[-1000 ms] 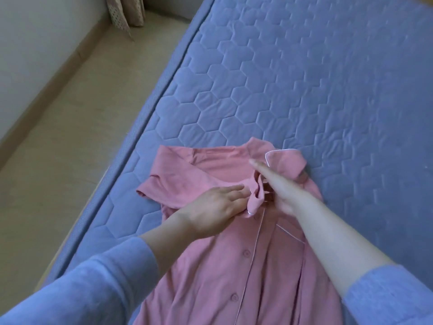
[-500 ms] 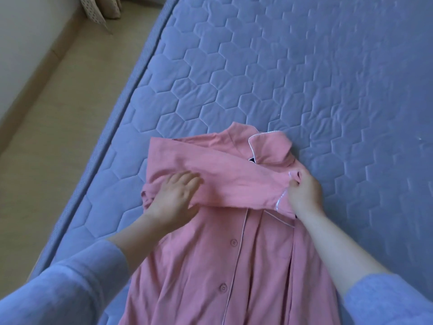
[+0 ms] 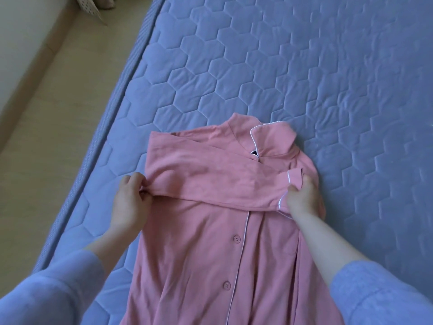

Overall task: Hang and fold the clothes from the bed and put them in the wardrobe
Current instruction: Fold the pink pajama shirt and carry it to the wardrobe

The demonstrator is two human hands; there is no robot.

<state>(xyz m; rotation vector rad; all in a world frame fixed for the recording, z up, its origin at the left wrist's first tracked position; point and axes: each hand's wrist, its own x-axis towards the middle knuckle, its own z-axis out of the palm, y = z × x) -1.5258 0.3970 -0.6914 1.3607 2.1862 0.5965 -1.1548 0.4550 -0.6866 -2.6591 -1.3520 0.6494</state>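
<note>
Left hand (image 3: 130, 202) pinches the folded left edge of the pink button-front pyjama shirt with white piping (image 3: 206, 254) lying on the blue hexagon-quilted mattress (image 3: 304, 78), right hand (image 3: 302, 195) grips the white-piped sleeve cuff (image 3: 289, 186) folded across its chest.

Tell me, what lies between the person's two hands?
In the head view, the sleeve of the pink shirt, folded across its chest, spans from the left hand to the right hand; each grips one end.
</note>
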